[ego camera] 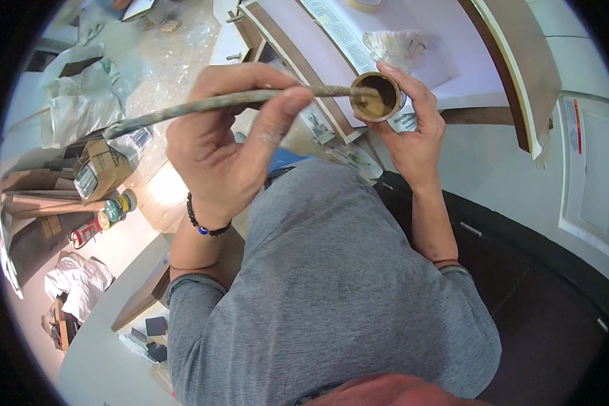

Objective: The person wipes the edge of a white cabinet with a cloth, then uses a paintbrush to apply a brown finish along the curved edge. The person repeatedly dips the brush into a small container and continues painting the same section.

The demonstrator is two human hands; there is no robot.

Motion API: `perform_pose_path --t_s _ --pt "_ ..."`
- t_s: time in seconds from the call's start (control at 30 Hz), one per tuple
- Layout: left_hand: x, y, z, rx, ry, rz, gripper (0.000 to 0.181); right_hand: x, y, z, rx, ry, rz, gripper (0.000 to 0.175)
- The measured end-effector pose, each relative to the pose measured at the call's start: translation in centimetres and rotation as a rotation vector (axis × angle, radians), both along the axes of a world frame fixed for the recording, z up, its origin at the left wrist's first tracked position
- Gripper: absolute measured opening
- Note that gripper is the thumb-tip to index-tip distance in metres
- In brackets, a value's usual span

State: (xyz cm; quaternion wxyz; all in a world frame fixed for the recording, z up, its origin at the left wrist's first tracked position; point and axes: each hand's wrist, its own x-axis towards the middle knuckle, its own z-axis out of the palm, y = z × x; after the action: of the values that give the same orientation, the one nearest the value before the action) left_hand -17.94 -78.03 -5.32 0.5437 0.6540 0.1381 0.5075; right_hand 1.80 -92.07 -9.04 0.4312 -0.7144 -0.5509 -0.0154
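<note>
My left hand (pixel 228 147) pinches a long thin stick (pixel 193 107), smeared with dried paint, between thumb and fingers. It is held almost level, and its right end reaches into a small round container (pixel 353 101). My right hand (pixel 418 137) grips this container by its side, tilting the opening up towards me. Brownish-yellow material (pixel 373 106) coats the inside of the container. The stick's tip is partly hard to make out against that material. A crumpled white cloth or paper (pixel 398 45) lies just beyond my right fingers.
Ahead is a white panel (pixel 462 61) with a newspaper strip (pixel 335 30) and a tape roll (pixel 365 4). A brown-edged board (pixel 522 66) rises at right. Left on the floor are a plastic bag (pixel 83 101), a cardboard box (pixel 106 162) and cans (pixel 116 208). A pale tabletop (pixel 96 355) is lower left.
</note>
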Motion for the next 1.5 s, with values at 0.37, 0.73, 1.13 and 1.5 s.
perform_pose_path --t_s 0.37,0.73,1.13,1.5 --pt "1.4 3.5 2.0 0.513 0.443 -0.077 0.015 -0.9 3.1 -0.3 -0.06 -0.069 0.041 0.071" --pt "0.9 13.0 3.2 0.518 0.457 -0.288 0.014 -4.4 9.5 -0.3 -0.034 -0.063 -0.174 0.07" --pt "-1.0 22.1 2.1 0.382 0.41 -0.32 0.013 -9.0 15.9 -0.5 -0.019 0.002 -0.378 0.071" --pt "2.4 23.6 -0.9 -0.49 0.273 -0.557 0.014 -5.6 16.4 0.2 0.069 0.081 -0.403 0.074"
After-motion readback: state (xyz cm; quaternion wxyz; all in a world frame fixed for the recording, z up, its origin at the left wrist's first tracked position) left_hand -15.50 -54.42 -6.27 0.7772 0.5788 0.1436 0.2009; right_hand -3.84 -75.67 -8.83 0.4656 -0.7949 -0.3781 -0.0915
